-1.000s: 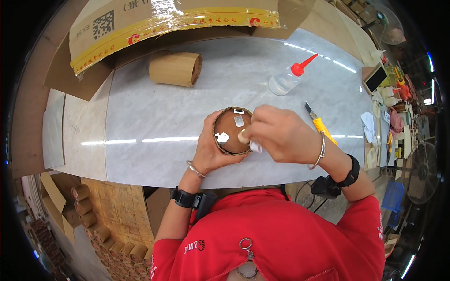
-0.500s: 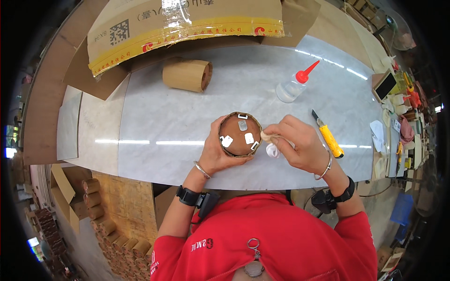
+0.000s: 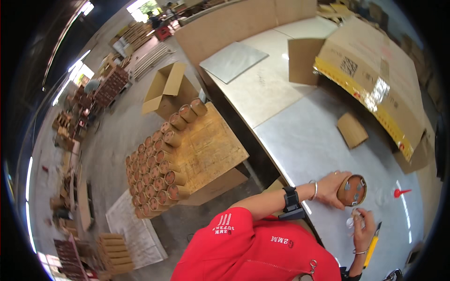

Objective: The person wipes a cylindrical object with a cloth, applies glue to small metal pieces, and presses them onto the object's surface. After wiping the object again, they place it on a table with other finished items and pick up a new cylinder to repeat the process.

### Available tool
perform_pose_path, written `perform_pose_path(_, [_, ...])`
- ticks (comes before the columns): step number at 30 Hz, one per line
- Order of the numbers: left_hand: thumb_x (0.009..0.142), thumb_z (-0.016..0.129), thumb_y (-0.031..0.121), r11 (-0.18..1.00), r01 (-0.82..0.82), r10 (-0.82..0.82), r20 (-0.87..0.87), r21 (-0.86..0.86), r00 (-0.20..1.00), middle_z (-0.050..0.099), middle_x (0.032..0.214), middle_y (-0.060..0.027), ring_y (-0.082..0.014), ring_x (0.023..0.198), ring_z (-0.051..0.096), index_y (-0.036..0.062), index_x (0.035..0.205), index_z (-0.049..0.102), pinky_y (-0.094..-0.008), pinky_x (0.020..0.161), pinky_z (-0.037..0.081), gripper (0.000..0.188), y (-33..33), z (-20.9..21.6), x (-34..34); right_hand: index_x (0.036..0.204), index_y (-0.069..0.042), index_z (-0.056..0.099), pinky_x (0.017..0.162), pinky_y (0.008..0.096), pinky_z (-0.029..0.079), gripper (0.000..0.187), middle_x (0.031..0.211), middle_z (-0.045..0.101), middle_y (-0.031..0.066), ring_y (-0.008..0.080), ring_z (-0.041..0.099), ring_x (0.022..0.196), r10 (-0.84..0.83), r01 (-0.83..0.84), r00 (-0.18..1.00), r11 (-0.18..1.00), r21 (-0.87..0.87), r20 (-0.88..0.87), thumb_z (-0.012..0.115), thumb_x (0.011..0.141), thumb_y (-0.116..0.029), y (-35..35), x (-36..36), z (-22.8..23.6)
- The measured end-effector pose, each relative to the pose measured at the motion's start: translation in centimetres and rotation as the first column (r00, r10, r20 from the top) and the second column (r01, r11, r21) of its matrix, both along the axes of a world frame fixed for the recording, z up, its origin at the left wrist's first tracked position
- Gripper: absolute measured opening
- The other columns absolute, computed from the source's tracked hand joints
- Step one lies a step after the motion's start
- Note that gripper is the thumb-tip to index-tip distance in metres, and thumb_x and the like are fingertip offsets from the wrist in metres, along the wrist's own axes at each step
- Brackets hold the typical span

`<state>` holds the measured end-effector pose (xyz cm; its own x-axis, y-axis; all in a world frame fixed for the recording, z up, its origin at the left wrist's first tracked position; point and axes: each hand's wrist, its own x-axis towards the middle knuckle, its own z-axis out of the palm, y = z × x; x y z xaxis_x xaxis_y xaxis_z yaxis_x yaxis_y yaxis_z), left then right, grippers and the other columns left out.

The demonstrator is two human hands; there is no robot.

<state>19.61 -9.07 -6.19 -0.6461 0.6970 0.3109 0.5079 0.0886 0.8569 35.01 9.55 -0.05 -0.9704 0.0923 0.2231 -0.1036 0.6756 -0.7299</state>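
My left hand [image 3: 331, 189] is wrapped around a round, paper-wrapped cylinder [image 3: 350, 191] at the right of the view. Its brown end shows small pale pieces and faces up and to the right. Just below it, my right hand [image 3: 363, 233] is closed in a pinch on a small beige-and-white wad [image 3: 352, 220]; what it is made of I cannot make out. Beside that hand lies a yellow utility knife [image 3: 371, 250], partly hidden by the fingers and wrist. A clear bottle with a red nozzle [image 3: 401, 192] is farther right.
Another paper-wrapped roll [image 3: 352, 130] lies on the grey tabletop [image 3: 300, 126], near a large open cardboard box [image 3: 370, 70]. To the left, several rows of wrapped cylinders [image 3: 154, 173] stand on a wooden board [image 3: 211, 145]. An open carton [image 3: 171, 89] is behind them.
The view has swung left, bringing the floor and the rows of cylinders into sight. The left hand keeps the cylinder; the right keeps the small wad close beside it.
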Motion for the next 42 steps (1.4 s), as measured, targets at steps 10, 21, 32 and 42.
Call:
perform_pose_path(10, [0.054,0.085,0.034,0.983,-0.181,0.178,0.074,0.031,0.981,0.055,0.120,-0.0198,-0.0359,0.111,0.054,0.0012,0.129,0.044,-0.0396,0.095,0.044,0.092,-2.5,-0.7,2.5,0.090,0.000,0.064,0.062,0.0338,0.045,0.012,0.076,0.057,0.0115,0.0251,0.058,0.068,0.187,-0.187,0.981,0.982,-0.008,-0.059,0.062,0.079,-0.005,-2.0,-1.1,-1.4])
perform_pose_path(21, [0.061,0.091,0.015,0.561,-0.796,0.726,0.326,0.227,0.605,0.052,0.127,-0.0083,-0.0184,0.117,0.053,0.0049,0.138,0.033,-0.0346,0.099,0.047,0.097,-26.1,-2.9,-0.6,0.089,-0.001,0.067,0.062,0.0310,0.050,0.012,0.075,0.063,0.0080,0.0176,0.061,0.065,0.224,-0.200,0.958,0.969,-0.143,0.179,0.064,0.081,-0.008,-5.6,-3.5,-0.9])
perform_pose_path(32, [0.063,0.086,0.041,-0.170,-0.983,0.933,0.310,-0.068,-0.183,0.045,0.133,-0.0228,-0.0358,0.121,0.048,-0.0021,0.136,0.030,-0.0443,0.101,0.043,0.102,-49.6,-13.5,-4.7,0.105,-0.001,0.067,0.058,0.0300,0.047,0.027,0.082,0.062,0.0071,0.0142,0.055,0.063,0.321,-0.407,0.811,0.910,0.077,0.489,0.064,0.092,-0.024,-14.1,-12.4,-1.4])
perform_pose_path(42, [0.064,0.083,0.042,-0.481,-0.812,0.801,0.212,-0.329,-0.560,0.031,0.142,-0.0277,-0.0421,0.128,0.039,-0.0022,0.143,0.022,-0.0479,0.105,0.039,0.109,-57.8,-21.6,-9.5,0.107,0.004,0.063,0.083,0.0301,0.048,0.026,0.099,0.064,0.0111,0.0170,0.058,0.093,0.212,-0.284,0.621,0.958,-0.036,0.755,0.066,0.089,-0.015,-17.0,-16.5,-1.9])
